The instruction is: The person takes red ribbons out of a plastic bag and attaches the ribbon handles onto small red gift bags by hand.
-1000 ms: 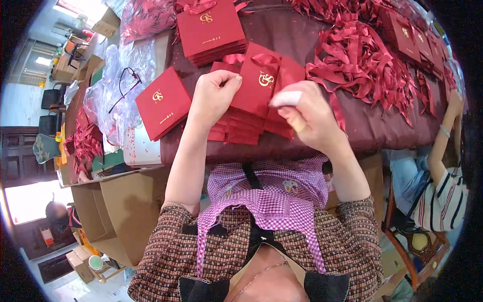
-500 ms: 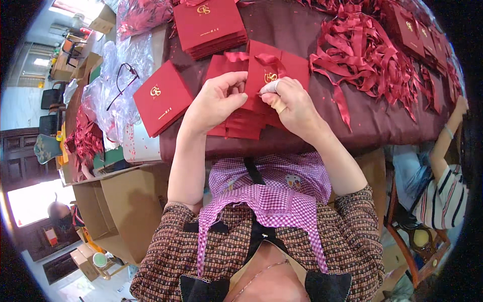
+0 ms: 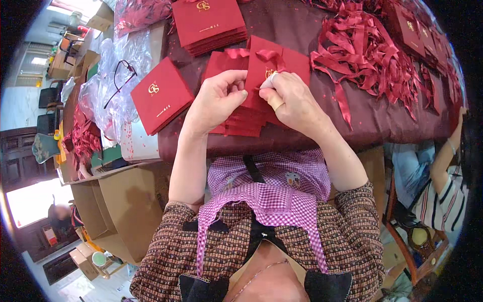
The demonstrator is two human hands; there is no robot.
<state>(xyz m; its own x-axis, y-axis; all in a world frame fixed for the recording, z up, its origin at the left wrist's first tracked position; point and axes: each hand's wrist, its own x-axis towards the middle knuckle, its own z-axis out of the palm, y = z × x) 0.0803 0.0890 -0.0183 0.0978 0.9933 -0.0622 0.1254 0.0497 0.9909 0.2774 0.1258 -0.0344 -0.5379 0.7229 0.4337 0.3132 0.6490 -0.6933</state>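
A flat red paper bag with a gold emblem lies in front of me on more red pieces. A red ribbon crosses its upper part, with a strip running out to the left. My left hand is closed at the bag's left edge, thumb and forefinger curled against it. Over the emblem, my right hand pinches near the ribbon's lower end; its fingertips hide most of what they grip. White and tan wraps cover two of its fingers.
Stacks of red bags lie at the far side and at left. A heap of red ribbons spreads to the right. Eyeglasses rest on clear plastic. An open cardboard box stands at lower left; another person's arm shows at right.
My right hand has shifted slightly up and its fingers have turned a little over the emblem. My left hand stays almost where it was.
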